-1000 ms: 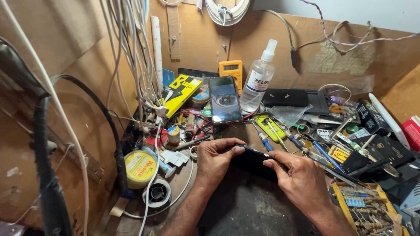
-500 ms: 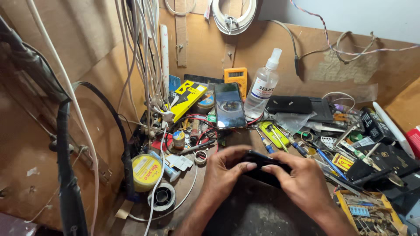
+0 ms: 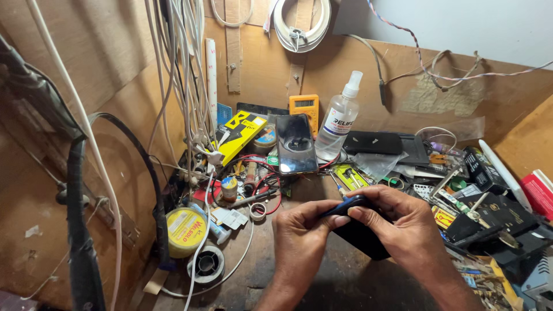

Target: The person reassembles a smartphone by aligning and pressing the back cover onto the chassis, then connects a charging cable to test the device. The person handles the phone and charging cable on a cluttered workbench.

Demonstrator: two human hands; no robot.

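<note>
We hold a dark phone (image 3: 360, 233) above the workbench (image 3: 340, 276), both hands clamped on it: our left hand (image 3: 302, 233) pinches its left end, our right hand (image 3: 403, 227) wraps over the top. Another phone (image 3: 296, 144) leans behind, beside a spray bottle (image 3: 339, 120).

The dark phone (image 3: 360, 233) lay mostly hidden under the right hand (image 3: 403, 230) and left hand (image 3: 302, 236) — its screen side could not be told.
</note>
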